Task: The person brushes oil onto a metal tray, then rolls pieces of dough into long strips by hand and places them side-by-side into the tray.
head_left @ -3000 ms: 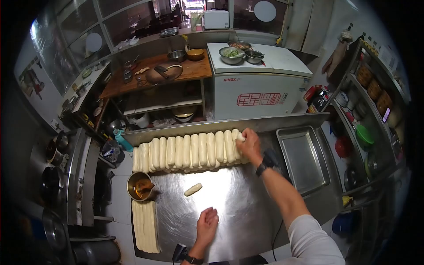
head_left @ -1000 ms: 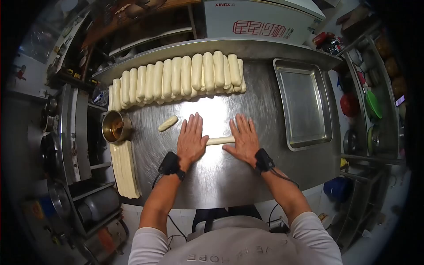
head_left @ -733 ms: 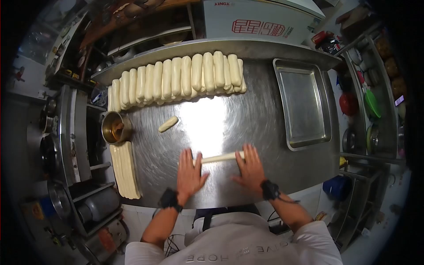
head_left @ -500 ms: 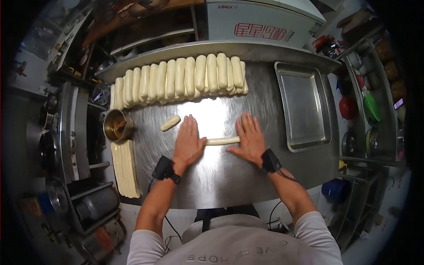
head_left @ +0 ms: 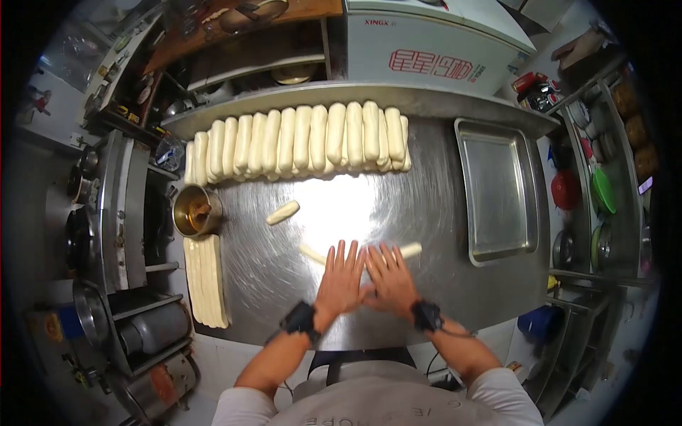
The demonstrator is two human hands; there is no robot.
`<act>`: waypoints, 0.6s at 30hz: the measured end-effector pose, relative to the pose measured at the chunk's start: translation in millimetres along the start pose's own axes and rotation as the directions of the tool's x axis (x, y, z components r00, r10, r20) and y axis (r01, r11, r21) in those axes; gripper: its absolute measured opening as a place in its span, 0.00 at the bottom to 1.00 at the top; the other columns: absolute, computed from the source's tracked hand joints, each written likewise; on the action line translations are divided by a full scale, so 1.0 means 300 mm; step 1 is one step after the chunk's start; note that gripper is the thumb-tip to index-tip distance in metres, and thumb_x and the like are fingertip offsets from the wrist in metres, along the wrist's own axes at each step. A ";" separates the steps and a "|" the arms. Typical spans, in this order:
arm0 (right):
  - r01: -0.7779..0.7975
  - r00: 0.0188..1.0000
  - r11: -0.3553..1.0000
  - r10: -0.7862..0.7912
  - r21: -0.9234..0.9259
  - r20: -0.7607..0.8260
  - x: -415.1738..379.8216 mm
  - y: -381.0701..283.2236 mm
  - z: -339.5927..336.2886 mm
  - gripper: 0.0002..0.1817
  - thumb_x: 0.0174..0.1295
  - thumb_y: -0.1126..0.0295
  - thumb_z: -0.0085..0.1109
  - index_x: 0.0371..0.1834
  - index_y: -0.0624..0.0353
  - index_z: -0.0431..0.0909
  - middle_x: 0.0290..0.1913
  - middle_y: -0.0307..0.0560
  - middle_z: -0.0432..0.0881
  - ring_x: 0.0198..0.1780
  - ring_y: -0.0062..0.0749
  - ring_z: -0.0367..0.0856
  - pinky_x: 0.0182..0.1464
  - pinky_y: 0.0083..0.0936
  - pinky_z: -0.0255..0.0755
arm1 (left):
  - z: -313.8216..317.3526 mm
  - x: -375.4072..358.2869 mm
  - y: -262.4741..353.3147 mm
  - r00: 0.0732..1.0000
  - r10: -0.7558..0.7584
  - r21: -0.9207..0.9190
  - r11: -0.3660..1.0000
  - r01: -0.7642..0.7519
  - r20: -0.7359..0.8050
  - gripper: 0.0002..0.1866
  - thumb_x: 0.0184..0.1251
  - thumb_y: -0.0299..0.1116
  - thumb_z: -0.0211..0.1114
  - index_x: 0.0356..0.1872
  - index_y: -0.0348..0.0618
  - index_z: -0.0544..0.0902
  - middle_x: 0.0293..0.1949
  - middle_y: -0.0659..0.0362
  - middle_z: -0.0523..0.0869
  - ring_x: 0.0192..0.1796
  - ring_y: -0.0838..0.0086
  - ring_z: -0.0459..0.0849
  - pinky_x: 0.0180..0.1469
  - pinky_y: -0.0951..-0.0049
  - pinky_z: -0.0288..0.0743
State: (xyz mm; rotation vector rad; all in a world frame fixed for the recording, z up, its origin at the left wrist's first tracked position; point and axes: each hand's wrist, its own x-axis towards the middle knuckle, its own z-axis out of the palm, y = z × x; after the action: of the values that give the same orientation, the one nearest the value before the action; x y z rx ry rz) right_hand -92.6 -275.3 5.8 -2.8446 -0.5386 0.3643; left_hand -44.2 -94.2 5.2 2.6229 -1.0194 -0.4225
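Note:
My left hand (head_left: 342, 280) and my right hand (head_left: 389, 280) lie flat and side by side, fingers stretched forward over a thin dough strip (head_left: 410, 250). Both ends of the strip stick out, one past each hand; its middle is hidden beneath my fingers. Up and to the left lies a short dough piece (head_left: 283, 213). A thick stack of dough rolls (head_left: 280, 142) lines the back of the metal worktop (head_left: 263, 284). At the left edge are several long dough strips (head_left: 206, 280), set side by side below a metal pot (head_left: 197, 211) holding amber liquid and a brush-like thing.
A rectangular metal tray (head_left: 501, 195) rests on the right side of the worktop. Behind the raised back edge stands a white freezer (head_left: 433, 50). Shelves with bowls flank the right, and a metal rack (head_left: 135, 284) stands at the left.
My hands have come together from the ends of the dough strip to its middle. The strip looks longer and reaches out on both sides. The camera view has shifted slightly.

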 end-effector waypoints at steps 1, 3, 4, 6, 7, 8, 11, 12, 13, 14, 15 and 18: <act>0.006 0.996 0.992 0.005 0.124 -0.084 -0.035 -0.005 0.030 0.56 0.52 0.40 0.70 0.78 0.67 0.63 0.81 0.63 0.60 0.82 0.64 0.54 0.83 0.61 0.42 | 0.011 -0.039 0.009 1.000 -0.008 0.002 1.000 0.008 -0.016 0.47 0.65 0.55 0.68 0.76 0.31 0.66 0.75 0.32 0.64 0.80 0.32 0.53 0.80 0.35 0.43; -0.003 0.992 1.000 0.004 0.009 -0.124 0.030 0.045 0.047 0.55 0.57 0.34 0.66 0.79 0.63 0.64 0.81 0.62 0.59 0.83 0.62 0.50 0.83 0.59 0.39 | 0.017 0.016 -0.012 1.000 -0.027 0.071 0.997 0.026 0.004 0.46 0.70 0.61 0.60 0.78 0.35 0.65 0.78 0.32 0.59 0.81 0.31 0.51 0.80 0.35 0.42; 0.007 0.991 1.000 -0.007 -0.002 -0.133 0.102 0.084 0.007 0.55 0.57 0.34 0.66 0.79 0.63 0.64 0.81 0.62 0.59 0.83 0.62 0.50 0.83 0.59 0.39 | -0.003 0.100 -0.044 0.992 -0.075 0.083 0.993 0.083 -0.099 0.44 0.70 0.58 0.61 0.77 0.33 0.66 0.77 0.31 0.61 0.81 0.32 0.52 0.81 0.36 0.42; -0.183 0.962 0.983 0.171 -0.036 -0.214 0.252 0.141 -0.090 0.54 0.57 0.34 0.66 0.79 0.61 0.65 0.81 0.63 0.58 0.83 0.64 0.49 0.83 0.59 0.39 | -0.056 0.254 -0.130 0.961 -0.136 0.085 0.984 0.160 -0.240 0.38 0.73 0.52 0.59 0.74 0.31 0.68 0.75 0.31 0.65 0.81 0.36 0.54 0.81 0.39 0.42; -0.177 0.963 0.984 0.166 -0.033 -0.214 0.261 0.148 -0.091 0.54 0.57 0.34 0.66 0.79 0.61 0.65 0.81 0.63 0.58 0.83 0.64 0.49 0.83 0.59 0.39 | -0.092 0.289 -0.163 0.944 -0.116 0.112 0.981 0.157 -0.309 0.36 0.75 0.49 0.58 0.74 0.33 0.69 0.76 0.36 0.66 0.81 0.39 0.56 0.82 0.41 0.43; -0.156 0.967 0.988 0.151 -0.010 -0.207 0.261 0.162 -0.095 0.55 0.56 0.33 0.66 0.79 0.60 0.64 0.81 0.64 0.58 0.83 0.65 0.49 0.83 0.59 0.38 | -0.083 0.269 -0.183 0.957 -0.097 0.091 0.988 0.127 -0.274 0.34 0.75 0.48 0.58 0.74 0.35 0.70 0.76 0.38 0.66 0.81 0.39 0.56 0.81 0.40 0.44; -0.137 0.988 0.990 0.138 0.010 -0.072 0.089 0.092 -0.099 0.55 0.55 0.34 0.68 0.80 0.57 0.64 0.82 0.66 0.55 0.83 0.66 0.48 0.83 0.60 0.38 | -0.024 0.079 -0.163 0.991 -0.111 0.141 0.983 0.121 -0.081 0.35 0.77 0.52 0.56 0.79 0.48 0.67 0.80 0.46 0.64 0.81 0.42 0.57 0.80 0.37 0.48; -0.126 0.991 0.991 0.128 0.033 -0.035 -0.023 0.047 -0.062 0.54 0.56 0.34 0.68 0.80 0.57 0.65 0.81 0.67 0.56 0.83 0.66 0.48 0.83 0.60 0.38 | -0.061 -0.011 -0.105 0.993 -0.113 0.145 0.983 0.109 0.016 0.36 0.75 0.54 0.58 0.79 0.52 0.67 0.80 0.46 0.63 0.80 0.37 0.57 0.79 0.34 0.48; -0.111 0.994 0.992 0.111 0.058 0.001 -0.073 0.031 -0.045 0.52 0.57 0.35 0.68 0.79 0.57 0.65 0.81 0.67 0.57 0.83 0.66 0.48 0.83 0.60 0.39 | -0.015 -0.095 -0.085 0.996 -0.079 0.118 0.989 0.083 -0.039 0.37 0.74 0.56 0.59 0.80 0.54 0.67 0.80 0.45 0.62 0.80 0.35 0.56 0.79 0.33 0.48; -0.095 0.995 0.994 0.096 0.054 -0.004 -0.041 0.051 -0.049 0.52 0.57 0.35 0.68 0.79 0.57 0.65 0.81 0.67 0.57 0.83 0.66 0.48 0.83 0.60 0.39 | -0.023 -0.078 -0.101 0.996 -0.087 0.112 0.990 0.089 -0.026 0.37 0.74 0.56 0.59 0.80 0.55 0.67 0.80 0.44 0.62 0.80 0.35 0.56 0.79 0.33 0.47; -0.121 0.990 0.992 0.124 0.047 -0.061 -0.011 0.065 -0.041 0.52 0.57 0.36 0.68 0.79 0.58 0.66 0.81 0.67 0.57 0.83 0.66 0.49 0.83 0.61 0.40 | -0.026 -0.070 -0.111 0.996 -0.094 0.101 0.990 0.094 0.001 0.36 0.74 0.56 0.58 0.80 0.55 0.67 0.80 0.43 0.61 0.81 0.36 0.55 0.80 0.34 0.46; -0.188 0.953 0.982 0.183 0.003 -0.243 0.218 0.210 -0.050 0.52 0.56 0.37 0.69 0.78 0.59 0.66 0.82 0.66 0.56 0.83 0.67 0.49 0.83 0.61 0.40 | -0.106 0.134 -0.228 0.977 -0.136 0.137 0.978 0.159 -0.162 0.35 0.77 0.55 0.54 0.79 0.49 0.67 0.79 0.40 0.63 0.82 0.42 0.55 0.82 0.43 0.45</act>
State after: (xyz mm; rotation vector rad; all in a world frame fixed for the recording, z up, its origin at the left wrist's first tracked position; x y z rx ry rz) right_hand -8.7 -310.0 -9.5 -2.9095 -0.2293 0.0376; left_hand 37.2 -68.4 2.1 2.8249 -0.8402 -0.1799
